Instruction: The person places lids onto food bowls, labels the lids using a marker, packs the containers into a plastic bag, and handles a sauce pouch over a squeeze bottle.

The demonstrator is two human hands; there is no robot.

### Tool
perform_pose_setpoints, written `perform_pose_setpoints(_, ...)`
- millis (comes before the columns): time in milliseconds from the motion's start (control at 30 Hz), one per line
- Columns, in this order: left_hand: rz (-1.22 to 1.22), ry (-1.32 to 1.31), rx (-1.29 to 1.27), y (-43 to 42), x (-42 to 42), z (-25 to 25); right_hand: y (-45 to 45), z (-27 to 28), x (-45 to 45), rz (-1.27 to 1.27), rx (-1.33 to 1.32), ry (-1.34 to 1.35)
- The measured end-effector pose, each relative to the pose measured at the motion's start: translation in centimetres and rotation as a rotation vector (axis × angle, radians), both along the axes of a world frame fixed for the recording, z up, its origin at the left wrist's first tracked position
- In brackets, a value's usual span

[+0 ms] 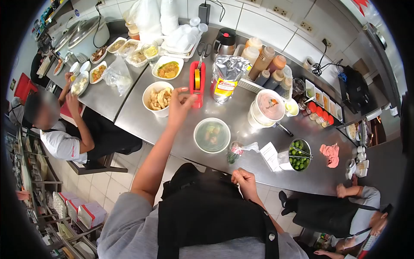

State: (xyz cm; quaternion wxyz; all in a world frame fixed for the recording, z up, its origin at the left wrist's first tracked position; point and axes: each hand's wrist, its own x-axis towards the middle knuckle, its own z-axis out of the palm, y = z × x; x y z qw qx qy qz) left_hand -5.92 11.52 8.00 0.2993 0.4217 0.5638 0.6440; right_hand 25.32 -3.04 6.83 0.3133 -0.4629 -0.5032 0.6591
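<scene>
My left hand [180, 105] reaches over the steel counter, its fingers apart at the near end of a red tape dispenser [197, 93] holding a yellow roll. I see nothing held in it. Beside its wrist stands a white bowl of light brown food pieces [158, 99]. Closed and low by the counter's edge, my right hand [244, 179] hides whatever its fingers may hold. Between the hands sits a round container with a translucent lid [211, 135]. A small knotted plastic bag [236, 149] with red and green contents lies to its right.
A foil pouch [228, 75], sauce bottles [264, 58] and a lidded tub [267, 105] stand farther back. At right are a pot of green produce [299, 155], a paper slip [269, 156] and a pink cloth [330, 155]. Co-workers are at left [60, 134] and right [340, 213].
</scene>
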Motion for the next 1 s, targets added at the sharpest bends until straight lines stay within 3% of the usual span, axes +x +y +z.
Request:
perform_pose_setpoints(67,-0.098,-0.082,0.024,-1.0,0.5,2.6,-0.2,-2.2,0.1,-0.123,-0.036,0.005)
perform_pose_setpoints(133,-0.168,0.194,-0.044,-1.0,0.3,2.6,0.4,-4.5,-0.6,-0.143,-0.122,-0.098)
perform_pose_setpoints(167,-0.166,0.195,-0.046,-0.7,0.2,1.0,0.8,-5.9,-1.1,-0.162,-0.202,-0.199)
perform_pose_setpoints(233,-0.142,0.603,-0.136,0.9,-0.1,-5.5,1.8,-10.6,-2.1,-0.169,-0.141,-0.307)
perform_pose_setpoints(267,-0.138,0.604,-0.134,0.9,0.2,-8.3,2.4,-13.3,-2.3,-0.15,-0.012,-0.439)
perform_pose_setpoints(333,-0.331,-0.096,-0.227,-0.1,1.7,-12.3,3.2,-14.8,-2.6,-0.142,0.121,-0.567)
perform_pose_setpoints(433,-0.354,-0.052,-0.205,-2.4,3.8,-10.4,3.4,-14.9,-3.0,-0.133,0.126,-0.654)
perform_pose_setpoints(500,-0.366,0.083,-0.242,-2.8,3.9,-9.9,3.7,-14.8,-2.8,-0.134,0.133,-0.682)
perform_pose_setpoints(567,-0.351,0.376,-0.265,-2.4,3.9,-10.5,3.8,-14.7,-2.9,-0.137,0.097,-0.669)
perform_pose_setpoints(600,-0.351,0.373,-0.259,-2.2,3.9,-10.4,3.9,-14.6,-2.8,-0.141,0.06,-0.655)
perform_pose_setpoints(667,-0.096,1.204,-0.014,-1.8,3.6,-10.1,4.0,-14.4,-2.7,-0.13,0.064,-0.685)
perform_pose_setpoints(700,-0.095,1.202,-0.012,-1.5,3.1,-10.6,4.0,-13.9,-2.9,-0.117,0.066,-0.709)
perform_pose_setpoints(767,-0.159,0.887,0.038,-0.6,2.3,-11.4,4.0,-12.7,-2.9,-0.107,0.078,-0.706)
perform_pose_setpoints(800,-0.166,0.888,0.041,-0.6,2.2,-10.3,3.9,-12.1,-2.9,-0.095,0.084,-0.701)
perform_pose_setpoints(867,-0.725,-0.042,-0.575,-1.5,2.2,-6.6,3.9,-13.1,-2.8,-0.103,0.092,-0.718)
perform_pose_setpoints(1000,-0.663,0.213,-0.484,-4.8,3.6,-6.3,3.9,-14.3,-2.7,-0.143,0.079,-0.665)
